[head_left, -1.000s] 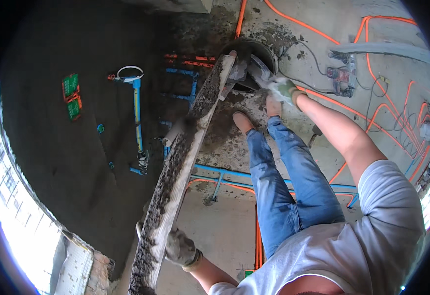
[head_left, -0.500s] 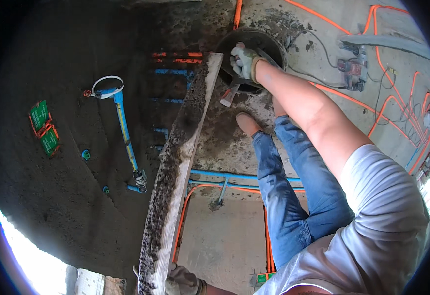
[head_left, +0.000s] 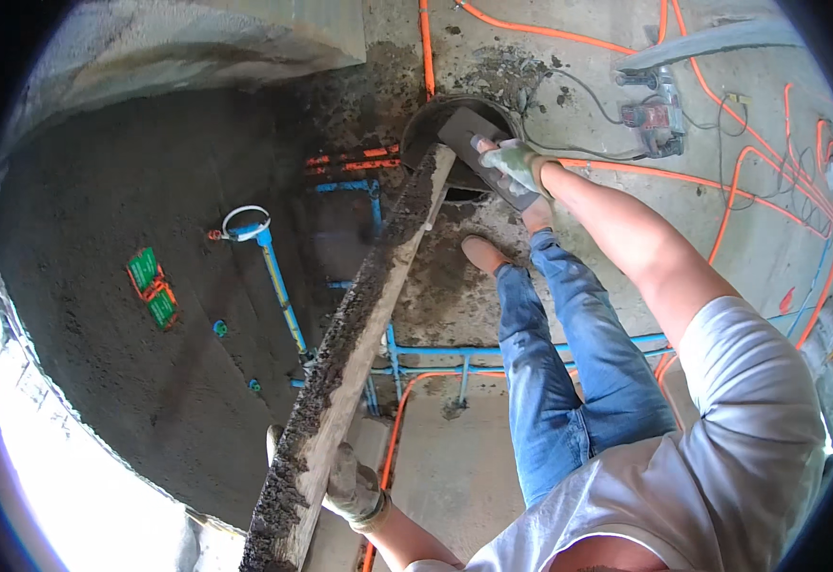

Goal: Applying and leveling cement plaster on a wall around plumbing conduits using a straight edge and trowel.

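long mortar-caked wooden board [head_left: 359, 334] (tilted) reaching a round black bucket [head_left: 426, 124].

This is a building site, an unfinished room: a freshly plastered grey wall [head_left: 131, 315] on the left, bare concrete floor [head_left: 750, 181], exposed orange conduits [head_left: 721, 219] and blue pipes [head_left: 278, 286], a mortar-caked plank [head_left: 359, 324], and a power tool [head_left: 655, 114] far right.

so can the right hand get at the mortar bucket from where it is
Probably yes. The gloved right hand is already over the round bucket, holding a trowel across its open top. Only the end of the long plank leans at the rim, leaving the opening free.
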A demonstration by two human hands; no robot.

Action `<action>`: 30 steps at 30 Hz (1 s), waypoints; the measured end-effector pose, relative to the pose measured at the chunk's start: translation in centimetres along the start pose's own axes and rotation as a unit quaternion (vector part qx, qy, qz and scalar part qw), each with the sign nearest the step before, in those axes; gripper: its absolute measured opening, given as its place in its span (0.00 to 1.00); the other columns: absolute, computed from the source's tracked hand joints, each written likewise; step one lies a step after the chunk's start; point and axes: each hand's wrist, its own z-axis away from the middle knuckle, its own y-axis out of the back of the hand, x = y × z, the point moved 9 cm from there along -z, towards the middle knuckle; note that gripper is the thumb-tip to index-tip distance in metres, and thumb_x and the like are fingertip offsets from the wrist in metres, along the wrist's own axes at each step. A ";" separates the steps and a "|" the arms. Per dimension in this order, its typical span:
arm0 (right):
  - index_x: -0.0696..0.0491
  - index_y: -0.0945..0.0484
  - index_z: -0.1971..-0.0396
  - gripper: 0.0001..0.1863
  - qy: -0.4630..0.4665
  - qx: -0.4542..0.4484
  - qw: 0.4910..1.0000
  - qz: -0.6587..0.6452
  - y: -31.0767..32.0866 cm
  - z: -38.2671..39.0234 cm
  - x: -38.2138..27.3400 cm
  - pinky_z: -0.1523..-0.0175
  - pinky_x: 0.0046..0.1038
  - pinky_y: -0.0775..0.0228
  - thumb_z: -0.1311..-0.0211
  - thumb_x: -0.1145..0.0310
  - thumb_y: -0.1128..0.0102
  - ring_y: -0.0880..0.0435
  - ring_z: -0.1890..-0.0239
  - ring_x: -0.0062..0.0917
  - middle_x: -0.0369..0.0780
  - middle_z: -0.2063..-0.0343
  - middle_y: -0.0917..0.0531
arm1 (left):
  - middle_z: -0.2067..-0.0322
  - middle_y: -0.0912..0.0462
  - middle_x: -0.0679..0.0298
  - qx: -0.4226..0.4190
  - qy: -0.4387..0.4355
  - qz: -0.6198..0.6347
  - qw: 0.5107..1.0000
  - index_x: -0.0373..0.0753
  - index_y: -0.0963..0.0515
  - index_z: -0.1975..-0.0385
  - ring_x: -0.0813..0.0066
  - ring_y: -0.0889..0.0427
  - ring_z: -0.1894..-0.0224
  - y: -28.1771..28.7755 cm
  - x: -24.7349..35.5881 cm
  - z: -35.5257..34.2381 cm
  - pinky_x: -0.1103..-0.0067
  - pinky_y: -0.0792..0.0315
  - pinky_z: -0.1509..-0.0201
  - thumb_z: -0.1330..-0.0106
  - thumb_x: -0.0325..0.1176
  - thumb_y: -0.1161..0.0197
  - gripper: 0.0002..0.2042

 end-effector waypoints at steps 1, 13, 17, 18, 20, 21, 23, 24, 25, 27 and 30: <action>0.53 0.24 0.68 0.25 -0.029 -0.003 1.000 0.001 0.1 -1.3 0.2 0.72 0.29 0.34 0.46 0.43 0.39 0.27 0.74 0.21 0.36 0.71 0.24 | 0.47 0.28 0.50 -0.022 -0.021 0.017 0.999 0.32 0.42 0.36 0.62 0.24 0.48 -0.8 0.3 -0.2 0.65 0.28 0.43 0.36 0.49 0.41 0.35; 0.43 0.25 0.75 0.10 -0.038 -0.165 0.977 -0.129 -4.5 8.3 2.9 0.84 0.18 0.46 0.43 0.54 0.40 0.32 0.85 0.13 0.28 0.82 0.29 | 0.48 0.26 0.52 -0.104 -0.068 0.046 0.991 0.31 0.40 0.38 0.61 0.24 0.48 -5.8 2.3 -2.5 0.66 0.29 0.44 0.39 0.48 0.36 0.36; 0.44 0.24 0.68 0.10 -0.020 -0.207 0.960 -0.190 -5.3 14.2 1.6 0.85 0.16 0.46 0.42 0.55 0.41 0.31 0.85 0.13 0.28 0.80 0.28 | 0.55 0.22 0.50 -0.140 -0.145 0.017 0.979 0.29 0.39 0.40 0.62 0.20 0.54 -8.9 6.5 -2.2 0.68 0.25 0.48 0.38 0.54 0.39 0.37; 0.44 0.24 0.68 0.10 -0.015 -0.223 0.952 -0.208 -5.6 15.6 1.1 0.85 0.16 0.46 0.42 0.55 0.41 0.31 0.85 0.13 0.28 0.80 0.27 | 0.56 0.22 0.50 -0.156 -0.171 -0.026 0.973 0.29 0.40 0.40 0.62 0.20 0.55 -9.7 7.8 -2.0 0.69 0.25 0.48 0.39 0.56 0.39 0.38; 0.44 0.24 0.66 0.09 0.000 -0.212 0.949 -0.233 -5.2 18.5 0.8 0.85 0.15 0.47 0.41 0.56 0.41 0.30 0.85 0.13 0.28 0.80 0.26 | 0.59 0.20 0.53 -0.165 -0.184 0.023 0.969 0.28 0.37 0.42 0.66 0.19 0.59 -10.8 9.4 -1.2 0.71 0.23 0.52 0.39 0.58 0.40 0.38; 0.44 0.24 0.66 0.09 -0.014 -0.215 0.946 -0.241 -5.3 20.1 1.1 0.85 0.15 0.47 0.40 0.56 0.41 0.30 0.85 0.13 0.29 0.80 0.26 | 0.60 0.20 0.53 -0.168 -0.179 -0.006 0.969 0.28 0.36 0.42 0.66 0.19 0.60 -11.4 9.7 -1.1 0.72 0.24 0.53 0.38 0.57 0.39 0.37; 0.44 0.24 0.66 0.09 -0.022 -0.243 0.933 -0.263 -5.8 23.2 0.6 0.86 0.15 0.48 0.39 0.55 0.42 0.29 0.85 0.13 0.29 0.80 0.26 | 0.60 0.20 0.54 -0.151 -0.183 -0.027 0.971 0.29 0.34 0.44 0.68 0.19 0.61 -11.7 10.3 -0.8 0.72 0.24 0.53 0.38 0.55 0.38 0.35; 0.43 0.24 0.65 0.10 -0.052 -0.236 0.933 -0.268 -5.8 24.6 0.9 0.87 0.15 0.47 0.37 0.53 0.42 0.29 0.86 0.13 0.30 0.80 0.25 | 0.59 0.20 0.56 -0.175 -0.151 0.030 0.972 0.30 0.31 0.47 0.68 0.21 0.58 -12.2 10.1 -0.5 0.71 0.26 0.51 0.39 0.48 0.34 0.30; 0.43 0.24 0.65 0.10 -0.033 -0.269 0.916 -0.296 -6.2 26.4 0.0 0.87 0.15 0.47 0.37 0.53 0.43 0.29 0.86 0.13 0.30 0.80 0.25 | 0.58 0.20 0.56 -0.176 -0.174 -0.008 0.969 0.30 0.31 0.47 0.68 0.21 0.56 -12.5 10.5 -0.3 0.71 0.27 0.49 0.39 0.46 0.34 0.29; 0.43 0.24 0.64 0.10 -0.045 -0.276 0.903 -0.325 -6.1 30.2 -0.3 0.87 0.15 0.47 0.37 0.54 0.43 0.29 0.87 0.14 0.31 0.80 0.24 | 0.59 0.20 0.56 -0.172 -0.248 -0.123 0.945 0.31 0.29 0.50 0.67 0.22 0.55 -13.2 11.2 0.3 0.71 0.28 0.50 0.42 0.42 0.32 0.25; 0.50 0.25 0.59 0.15 -0.028 -0.298 0.902 -0.312 -6.2 35.2 -2.2 0.87 0.16 0.47 0.36 0.54 0.43 0.30 0.87 0.15 0.32 0.81 0.25 | 0.63 0.21 0.56 -0.232 -0.296 -0.197 0.905 0.35 0.24 0.58 0.65 0.22 0.58 -15.0 10.6 0.5 0.72 0.28 0.55 0.46 0.36 0.30 0.18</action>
